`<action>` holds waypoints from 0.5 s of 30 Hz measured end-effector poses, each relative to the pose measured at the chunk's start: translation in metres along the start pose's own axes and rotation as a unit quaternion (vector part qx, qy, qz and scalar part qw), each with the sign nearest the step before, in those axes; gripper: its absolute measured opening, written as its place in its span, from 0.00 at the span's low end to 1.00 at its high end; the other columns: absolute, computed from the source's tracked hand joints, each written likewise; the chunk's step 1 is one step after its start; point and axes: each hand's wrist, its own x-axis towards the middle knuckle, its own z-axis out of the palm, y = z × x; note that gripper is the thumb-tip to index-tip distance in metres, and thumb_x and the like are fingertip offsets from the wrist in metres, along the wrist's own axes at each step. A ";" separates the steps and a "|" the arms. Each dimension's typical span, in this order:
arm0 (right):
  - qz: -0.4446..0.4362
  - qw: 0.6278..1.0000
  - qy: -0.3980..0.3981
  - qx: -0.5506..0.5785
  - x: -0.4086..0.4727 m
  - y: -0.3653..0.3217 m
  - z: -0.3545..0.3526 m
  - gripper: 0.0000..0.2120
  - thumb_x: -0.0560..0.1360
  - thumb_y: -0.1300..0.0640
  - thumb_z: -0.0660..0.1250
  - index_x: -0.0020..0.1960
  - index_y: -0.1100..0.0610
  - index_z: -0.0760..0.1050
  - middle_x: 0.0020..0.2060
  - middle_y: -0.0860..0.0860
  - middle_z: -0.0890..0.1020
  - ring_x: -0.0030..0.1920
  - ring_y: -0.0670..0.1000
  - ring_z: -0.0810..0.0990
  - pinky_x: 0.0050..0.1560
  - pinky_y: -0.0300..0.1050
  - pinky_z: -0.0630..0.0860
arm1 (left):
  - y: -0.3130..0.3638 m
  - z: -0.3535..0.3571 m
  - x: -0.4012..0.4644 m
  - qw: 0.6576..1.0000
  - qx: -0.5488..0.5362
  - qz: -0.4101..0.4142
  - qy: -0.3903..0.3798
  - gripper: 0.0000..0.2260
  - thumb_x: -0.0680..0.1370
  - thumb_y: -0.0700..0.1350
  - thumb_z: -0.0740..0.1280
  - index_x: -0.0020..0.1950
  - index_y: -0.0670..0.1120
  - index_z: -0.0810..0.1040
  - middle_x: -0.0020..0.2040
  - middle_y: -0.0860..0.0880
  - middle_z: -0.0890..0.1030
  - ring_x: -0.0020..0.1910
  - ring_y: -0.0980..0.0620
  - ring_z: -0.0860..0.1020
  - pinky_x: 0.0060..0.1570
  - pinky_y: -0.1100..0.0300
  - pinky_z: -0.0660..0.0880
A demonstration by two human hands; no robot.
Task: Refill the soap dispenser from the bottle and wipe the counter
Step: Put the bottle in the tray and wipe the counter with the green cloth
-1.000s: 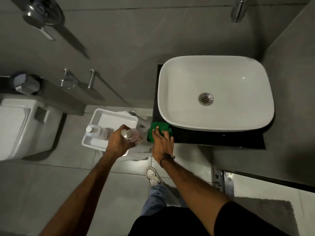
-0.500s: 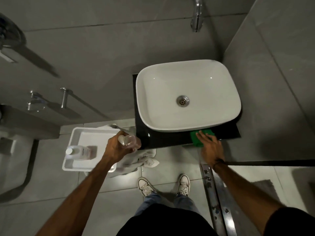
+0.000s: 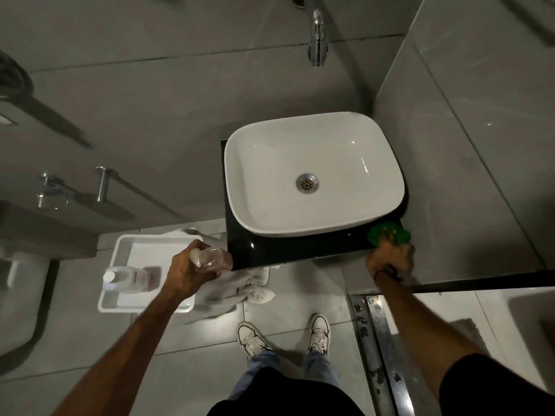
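left hand (image 3: 189,273): clear soap dispenser (image 3: 211,259) gripped, held just off black counter (image 3: 285,250) front-left corner | right hand (image 3: 390,256): green cloth (image 3: 387,234) pressed on counter front-right corner | refill bottle (image 3: 127,277) lying in white tray (image 3: 120,306)

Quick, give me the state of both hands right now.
Left hand: closed around the clear soap dispenser, held off the counter.
Right hand: pressing the green cloth onto the black counter at its right front corner.

Green cloth (image 3: 387,233), white basin (image 3: 312,172), black counter (image 3: 294,247), white tray (image 3: 120,307)
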 end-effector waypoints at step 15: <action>-0.351 0.931 -0.076 -0.061 -0.157 -0.196 0.100 0.37 0.71 0.62 0.67 0.77 0.47 0.62 0.80 0.46 0.60 0.68 0.61 0.65 0.64 0.57 0.66 | -0.014 -0.016 -0.001 0.998 -0.036 0.003 0.046 0.27 0.63 0.41 0.84 0.59 0.46 0.80 0.51 0.49 0.85 0.48 0.49 0.83 0.45 0.65 0.75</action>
